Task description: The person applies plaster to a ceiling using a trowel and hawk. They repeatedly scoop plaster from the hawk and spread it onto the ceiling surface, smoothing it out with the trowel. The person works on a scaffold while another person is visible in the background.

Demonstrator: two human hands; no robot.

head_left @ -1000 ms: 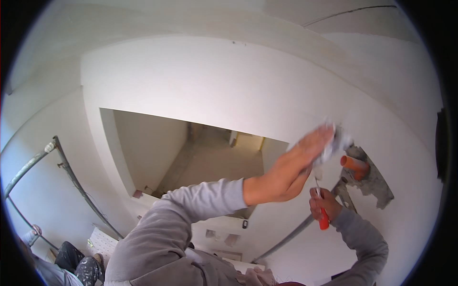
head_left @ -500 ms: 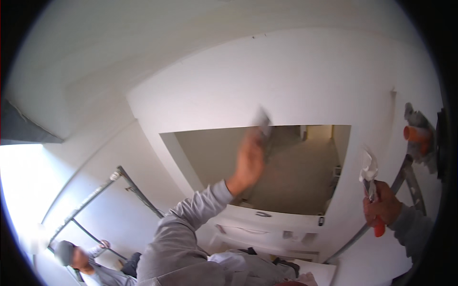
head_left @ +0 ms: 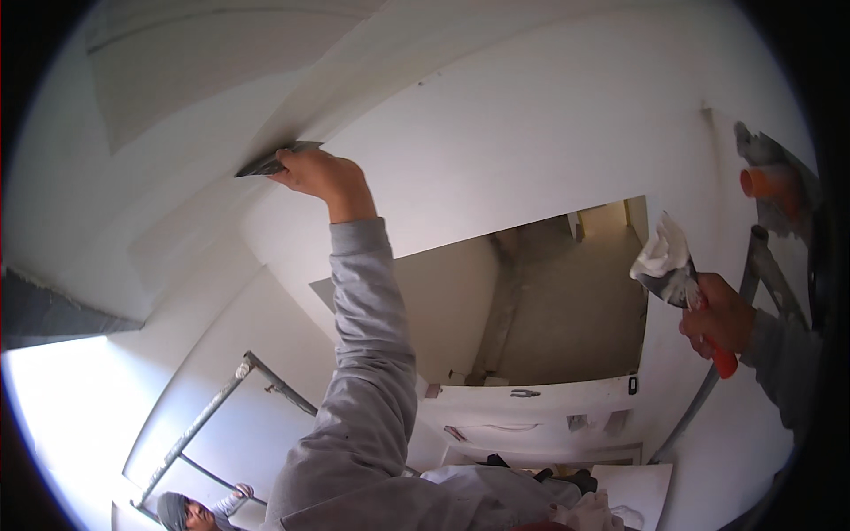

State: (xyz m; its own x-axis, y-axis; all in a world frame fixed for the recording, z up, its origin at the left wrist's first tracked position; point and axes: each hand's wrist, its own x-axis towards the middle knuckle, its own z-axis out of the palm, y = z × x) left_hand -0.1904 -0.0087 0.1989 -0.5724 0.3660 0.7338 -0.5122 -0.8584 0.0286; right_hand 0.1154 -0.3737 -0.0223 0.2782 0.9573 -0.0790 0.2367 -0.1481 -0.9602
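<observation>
Steel putty knives, two: left hand (head_left: 320, 176) grips one (head_left: 270, 160) against the ceiling, right hand (head_left: 719, 316) clasps a plaster-loaded one (head_left: 668, 265).

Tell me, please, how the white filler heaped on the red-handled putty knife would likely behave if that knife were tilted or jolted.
The white filler stands in a soft peaked lump, so it probably clings rather than runs. Heaped near the blade edge of the red-handled putty knife in the right hand, it could slump or drop off if jolted.

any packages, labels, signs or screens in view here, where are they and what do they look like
None that can be made out. In view are white wall panels, a dark doorway opening, and two filler knives: one in the left hand, one in the right hand.
</observation>
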